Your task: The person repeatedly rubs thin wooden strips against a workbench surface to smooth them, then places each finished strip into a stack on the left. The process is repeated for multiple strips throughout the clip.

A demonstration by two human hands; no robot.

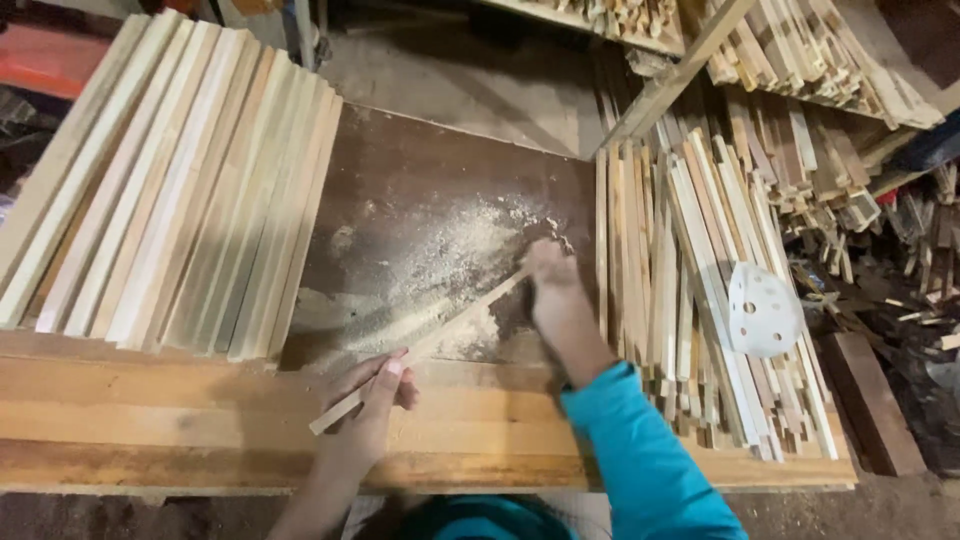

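left hand (368, 397) and right hand (549, 268) each pinch an end of the wood strip (420, 347) over the sawdust patch (455, 265) (keep it flat, i'd say).

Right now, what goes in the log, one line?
left hand: holds wooden stick | right hand: holds other end | sawdust: beneath

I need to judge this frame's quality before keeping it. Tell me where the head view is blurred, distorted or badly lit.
Head view: the right hand is smeared by motion blur, the left hand is sharper; both grip the thin wooden strip. Wide-lens distortion bows the stacked slats and the bench's front plank. Light is soft and even on the sawdust, while the far-right scrap pile sinks into shadow.
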